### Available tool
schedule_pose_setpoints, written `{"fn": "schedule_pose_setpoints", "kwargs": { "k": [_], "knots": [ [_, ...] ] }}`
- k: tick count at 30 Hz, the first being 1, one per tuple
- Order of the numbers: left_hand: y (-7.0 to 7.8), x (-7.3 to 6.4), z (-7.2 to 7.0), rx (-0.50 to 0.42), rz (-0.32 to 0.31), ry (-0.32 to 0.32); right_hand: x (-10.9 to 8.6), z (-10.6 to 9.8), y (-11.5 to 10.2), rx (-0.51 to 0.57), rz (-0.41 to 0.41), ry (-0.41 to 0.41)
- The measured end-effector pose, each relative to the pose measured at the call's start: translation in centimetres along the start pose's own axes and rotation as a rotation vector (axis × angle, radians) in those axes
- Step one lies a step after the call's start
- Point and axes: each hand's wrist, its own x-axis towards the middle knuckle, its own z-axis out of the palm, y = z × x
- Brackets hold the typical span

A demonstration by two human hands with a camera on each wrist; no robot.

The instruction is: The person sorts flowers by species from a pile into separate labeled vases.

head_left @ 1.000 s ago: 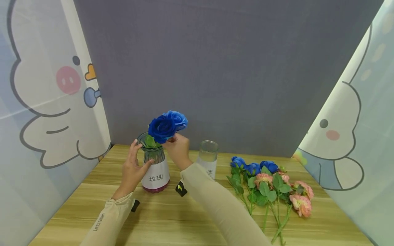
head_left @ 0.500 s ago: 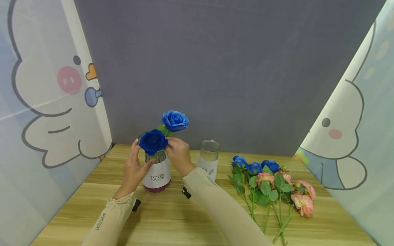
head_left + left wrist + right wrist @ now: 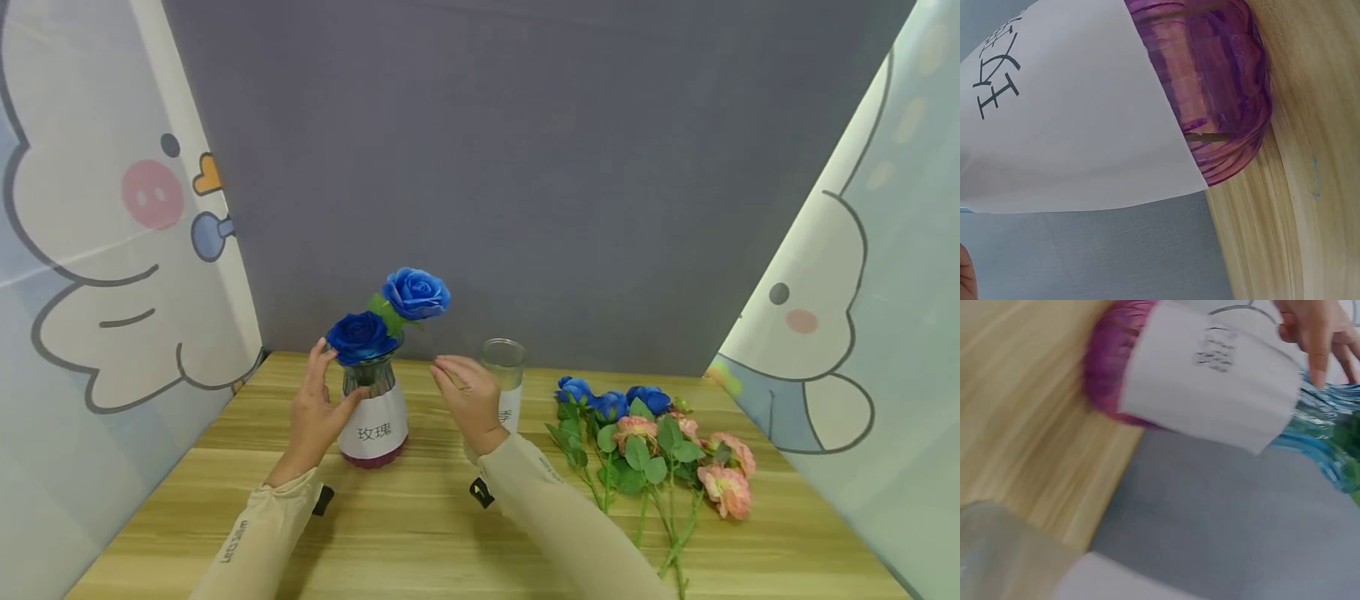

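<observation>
A glass vase (image 3: pixel 372 429) with a white paper label and a purple base stands upright at left on the table. My left hand (image 3: pixel 318 412) holds it at the neck from the left, thumb in front. In the right wrist view, a left fingertip (image 3: pixel 1317 375) presses on the bluish fluted glass. A dark blue rose (image 3: pixel 362 337) rests low at the vase's mouth. Behind it a lighter blue rose (image 3: pixel 417 293) stands taller and leans right. My right hand (image 3: pixel 471 396) is in the air right of the vase, fingers together and slightly bent, holding nothing.
A straight clear glass (image 3: pixel 504 354) with a white label stands behind my right hand, partly hidden by it. At right on the wooden table (image 3: pixel 420 533) lie several blue roses (image 3: pixel 609 406) and pink flowers (image 3: pixel 726 490), stems toward me. A grey panel (image 3: pixel 480 167) rises at the back.
The dark blue rose has dropped down and left to the vase's mouth. My right hand has let go of it and drawn back to the right. The left hand stays on the vase.
</observation>
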Motion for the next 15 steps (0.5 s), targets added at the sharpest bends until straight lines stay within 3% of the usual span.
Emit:
{"fn": "schedule_pose_setpoints", "kwargs": {
  "k": [5,11,15],
  "knots": [
    [-0.1,-0.1,-0.3,-0.009,-0.019,-0.014,-1.9,-1.5,0.9,0.027,-0.059,0.064],
    [0.0,-0.2,-0.4,-0.013,-0.042,-0.031,-3.4,-4.5,3.6,-0.019,-0.135,-0.011],
    [-0.1,-0.2,-0.4,-0.014,-0.032,-0.028,-3.7,-7.0,5.3,-0.069,-0.125,-0.028]
  ]
}}
